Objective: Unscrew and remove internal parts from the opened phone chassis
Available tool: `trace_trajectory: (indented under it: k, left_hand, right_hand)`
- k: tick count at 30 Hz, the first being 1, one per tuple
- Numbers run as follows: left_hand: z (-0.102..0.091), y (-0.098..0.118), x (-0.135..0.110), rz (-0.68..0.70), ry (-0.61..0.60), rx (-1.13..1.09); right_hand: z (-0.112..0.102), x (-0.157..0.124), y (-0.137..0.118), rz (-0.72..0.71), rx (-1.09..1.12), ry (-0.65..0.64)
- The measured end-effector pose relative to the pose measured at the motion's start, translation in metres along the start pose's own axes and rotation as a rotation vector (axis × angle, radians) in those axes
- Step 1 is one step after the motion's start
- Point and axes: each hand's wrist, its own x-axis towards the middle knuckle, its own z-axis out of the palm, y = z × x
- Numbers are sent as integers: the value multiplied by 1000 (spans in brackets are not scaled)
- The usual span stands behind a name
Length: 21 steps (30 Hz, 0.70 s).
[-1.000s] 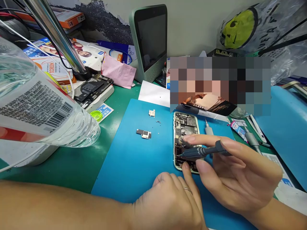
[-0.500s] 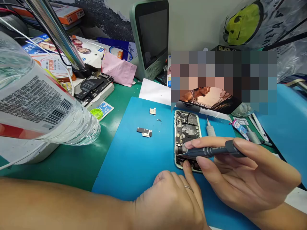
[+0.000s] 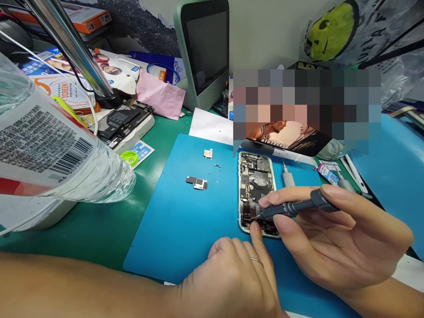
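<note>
An opened smartphone lies on the blue mat with its inner parts bare. My right hand is closed in a pinch on a dark grey precision screwdriver, whose thin tip points into the lower part of the phone. My left hand rests on the mat below it, most fingers curled and one stretched to the phone's lower edge, near the tip. Whatever lies under its curled fingers is hidden. To the left of the phone are a small circuit board piece, a metal plate and tiny parts.
A water bottle juts in at the left above the green table. Behind the phone stands a partly blurred screen. A grey-handled tool lies right of the phone. Another opened phone and a lamp pole are at the back left.
The screwdriver tip has shifted slightly right and down inside the phone's lower end. My left hand stays at the phone's edge. The whole view has drifted a little.
</note>
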Motion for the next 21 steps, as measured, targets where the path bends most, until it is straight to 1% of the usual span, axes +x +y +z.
trace_trajectory:
  k: [9, 12, 17, 21]
  left_hand:
    - [4, 0, -4, 16, 8, 16]
    - [3, -2, -6, 33, -17, 11]
    - [-1, -1, -6, -11, -58, -10]
    - [-3, -1, -6, -4, -74, 21]
  right_hand:
    - [-1, 0, -2, 9, -5, -11]
    - [-1, 0, -1, 13, 12, -15]
    - [2, 2, 1, -28, 30, 11]
    - [4, 1, 2, -20, 40, 33]
